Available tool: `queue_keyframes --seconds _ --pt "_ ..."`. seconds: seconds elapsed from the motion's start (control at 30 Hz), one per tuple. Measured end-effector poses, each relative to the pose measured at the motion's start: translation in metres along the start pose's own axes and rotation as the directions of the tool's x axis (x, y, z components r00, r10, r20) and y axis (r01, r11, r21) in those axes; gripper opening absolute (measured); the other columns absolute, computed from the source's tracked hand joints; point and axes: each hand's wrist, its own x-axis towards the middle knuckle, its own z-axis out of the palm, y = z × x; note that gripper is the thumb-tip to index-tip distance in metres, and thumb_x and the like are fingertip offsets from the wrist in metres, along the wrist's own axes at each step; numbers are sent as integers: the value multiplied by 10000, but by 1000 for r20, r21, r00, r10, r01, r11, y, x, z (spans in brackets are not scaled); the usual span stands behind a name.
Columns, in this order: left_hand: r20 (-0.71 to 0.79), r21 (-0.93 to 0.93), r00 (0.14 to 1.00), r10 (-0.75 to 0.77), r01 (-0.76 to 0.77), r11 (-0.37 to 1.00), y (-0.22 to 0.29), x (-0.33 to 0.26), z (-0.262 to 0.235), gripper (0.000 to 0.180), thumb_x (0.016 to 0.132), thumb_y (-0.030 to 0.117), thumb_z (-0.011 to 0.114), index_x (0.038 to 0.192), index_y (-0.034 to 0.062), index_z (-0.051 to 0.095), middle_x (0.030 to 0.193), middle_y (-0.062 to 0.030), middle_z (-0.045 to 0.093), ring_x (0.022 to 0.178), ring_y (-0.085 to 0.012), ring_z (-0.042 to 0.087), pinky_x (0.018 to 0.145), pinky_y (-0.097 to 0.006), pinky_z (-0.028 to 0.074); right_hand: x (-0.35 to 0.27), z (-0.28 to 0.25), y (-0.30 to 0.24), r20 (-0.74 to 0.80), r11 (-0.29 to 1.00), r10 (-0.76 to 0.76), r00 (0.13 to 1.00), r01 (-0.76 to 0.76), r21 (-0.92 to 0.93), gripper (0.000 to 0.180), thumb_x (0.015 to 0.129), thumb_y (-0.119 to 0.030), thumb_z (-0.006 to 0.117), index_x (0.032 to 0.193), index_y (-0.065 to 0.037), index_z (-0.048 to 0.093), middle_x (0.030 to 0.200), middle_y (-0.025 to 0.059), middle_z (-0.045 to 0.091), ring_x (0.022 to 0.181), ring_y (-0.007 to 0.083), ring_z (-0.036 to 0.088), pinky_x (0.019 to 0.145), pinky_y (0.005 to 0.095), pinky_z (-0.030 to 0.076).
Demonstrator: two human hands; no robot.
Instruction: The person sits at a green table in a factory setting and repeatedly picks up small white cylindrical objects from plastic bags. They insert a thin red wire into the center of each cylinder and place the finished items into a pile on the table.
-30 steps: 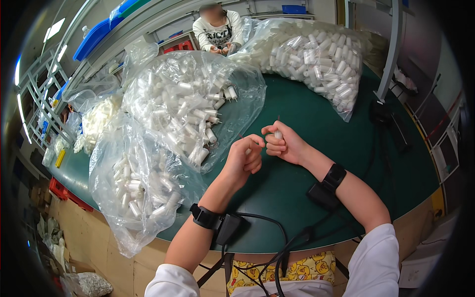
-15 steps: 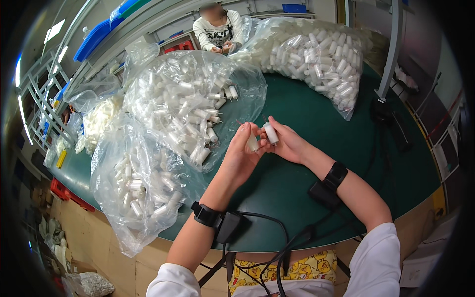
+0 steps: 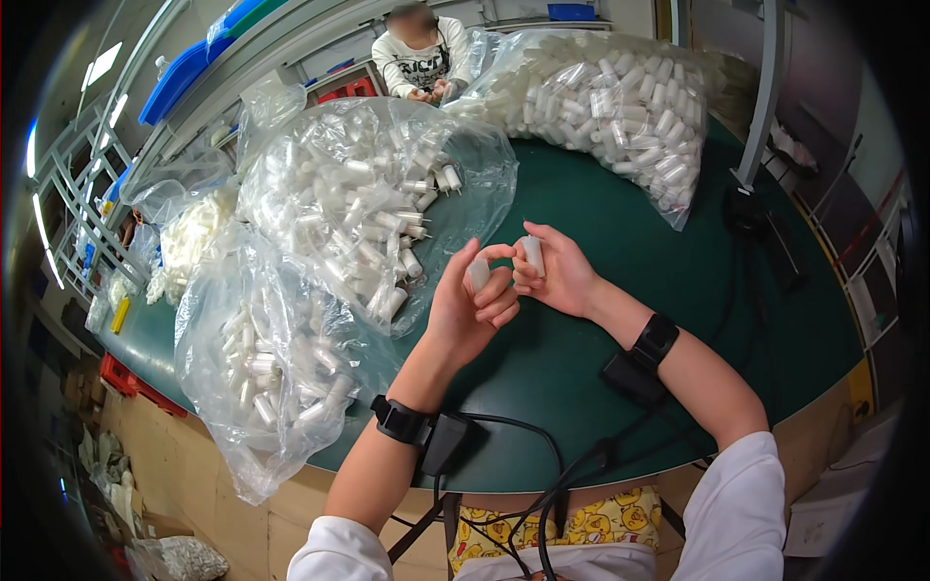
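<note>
Both forearms come up from the lower edge and meet over the green table (image 3: 620, 223), wrists bent inward so the hands nearly touch. The left hand (image 3: 465, 305) is turned palm toward the right, its fingers curled, with the thumb and forefinger pinching a small white plastic piece (image 3: 479, 274) that stands up just above the knuckles. The right hand (image 3: 560, 276) faces it, fingers loosely curled, and holds a second white cylindrical piece (image 3: 532, 254) upright between thumb and forefinger, its top clear of the fingertips. The two pieces sit just beside each other but apart. Each wrist wears a black band with a cable running down toward the body. To the left, touching the table, lie clear plastic bags of white tubes (image 3: 358, 203).
</note>
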Motion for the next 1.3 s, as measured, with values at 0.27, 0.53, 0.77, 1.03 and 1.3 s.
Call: queue_keyframes --seconds 0.27,0.53,0.77,1.03,1.3 --pt "-2 97 1000 -1 1 995 0 -3 5 267 884 303 375 973 89 509 455 61 208 371 -58 191 392 -220 242 0 -6 1 28 998 -14 1000 15 -53 283 866 -269 423 632 -113 392 448 -36 290 380 74 251 446 228 286" --pt "-19 142 1000 -7 9 990 -4 -3 6 165 866 217 412 961 102 483 464 63 203 378 -58 187 397 -221 244 0 -10 3 23 995 -25 999 27 -99 201 861 -195 393 750 -52 479 431 -44 268 354 63 224 389 225 255" --pt "-24 234 1000 11 -5 972 -5 -2 4 122 865 203 435 944 117 472 470 67 208 376 -58 190 401 -220 239 -1 -5 1 61 989 -35 998 44 -142 213 874 -205 410 780 -37 501 428 -48 273 348 54 233 379 217 256" --pt "-127 282 991 30 7 959 -7 -1 4 217 900 326 480 756 178 417 495 76 226 408 -52 224 434 -214 261 -5 -5 -2 123 991 1 992 16 -133 401 905 -375 454 595 -119 440 429 -46 293 369 55 275 427 217 297" --pt "-169 513 974 150 -43 858 -16 5 9 258 914 372 457 769 163 418 742 54 433 716 -74 446 701 -254 395 1 -11 9 20 975 -92 996 95 -201 449 834 -513 524 652 -104 497 521 -31 399 534 76 402 583 220 373"
